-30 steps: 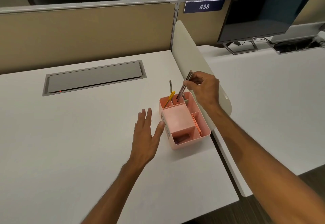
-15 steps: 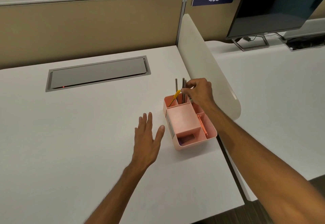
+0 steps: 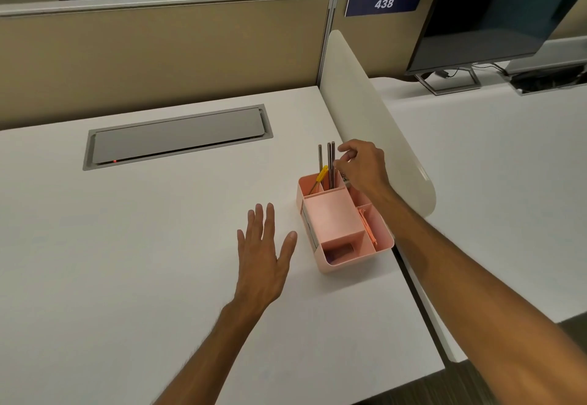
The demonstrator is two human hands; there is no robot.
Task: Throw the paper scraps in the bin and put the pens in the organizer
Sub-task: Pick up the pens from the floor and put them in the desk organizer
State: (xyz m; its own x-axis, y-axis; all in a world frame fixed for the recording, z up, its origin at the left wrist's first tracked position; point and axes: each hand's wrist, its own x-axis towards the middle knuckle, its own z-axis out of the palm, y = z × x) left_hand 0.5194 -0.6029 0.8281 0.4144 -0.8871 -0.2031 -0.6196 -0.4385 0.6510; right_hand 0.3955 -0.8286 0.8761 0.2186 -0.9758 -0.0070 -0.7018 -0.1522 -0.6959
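Observation:
A pink organizer (image 3: 344,263) stands near the right edge of the white desk (image 3: 127,261). Three dark grey pens (image 3: 329,163) stand upright in its far compartments, beside a yellow-handled tool (image 3: 321,174). My right hand (image 3: 362,166) hovers just right of the pen tops, thumb and forefinger slightly apart with nothing held between them. My left hand (image 3: 263,252) lies flat with spread fingers on the desk, left of the organizer and apart from it. Neither paper scraps nor a bin are in view.
A grey cable hatch (image 3: 178,136) is set into the desk at the back. A curved white divider (image 3: 374,118) rises right behind the organizer. Beige partition walls close off the far side. A monitor (image 3: 495,14) stands on the neighbouring desk to the right.
My right hand lowered two pens into the organizer's far compartment, stood them upright and loosened its fingers off them. My left hand stayed flat on the desk.

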